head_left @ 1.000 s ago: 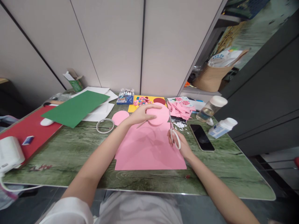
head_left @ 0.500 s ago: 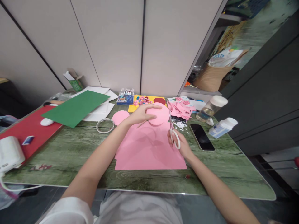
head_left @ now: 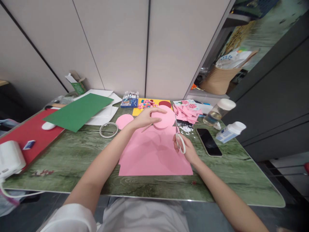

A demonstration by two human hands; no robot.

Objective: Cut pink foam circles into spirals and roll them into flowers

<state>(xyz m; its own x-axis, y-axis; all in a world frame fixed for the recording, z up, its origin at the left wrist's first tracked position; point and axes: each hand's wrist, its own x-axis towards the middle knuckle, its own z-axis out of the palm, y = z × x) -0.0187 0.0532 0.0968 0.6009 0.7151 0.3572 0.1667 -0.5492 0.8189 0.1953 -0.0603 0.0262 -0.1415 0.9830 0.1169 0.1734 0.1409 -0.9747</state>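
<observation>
My left hand [head_left: 147, 118] pinches a round pink paper disc [head_left: 166, 116] at its left side, holding it above a pink paper sheet [head_left: 154, 158]. My right hand [head_left: 185, 146] has its fingers in the loops of white-handled scissors [head_left: 180, 143]. The blades point away from me and lie along the right edge of the disc. Another pink paper circle [head_left: 124, 121] rests on the table left of the sheet, partly behind my left wrist. Pink paper offcuts [head_left: 187, 112] are heaped beyond the scissors, and white paper bits [head_left: 186, 129] are scattered near them.
A roll of tape [head_left: 108, 130] and a green sheet [head_left: 79, 111] lie to the left. Behind are pom-poms [head_left: 147, 104] on yellow paper and a marker box [head_left: 129, 100]. To the right are a phone [head_left: 209, 142], a white bottle [head_left: 231, 132] and a clear bottle [head_left: 218, 112].
The pink disc has shifted very slightly upward in the view. Both hands keep nearly the same position and the same hold.
</observation>
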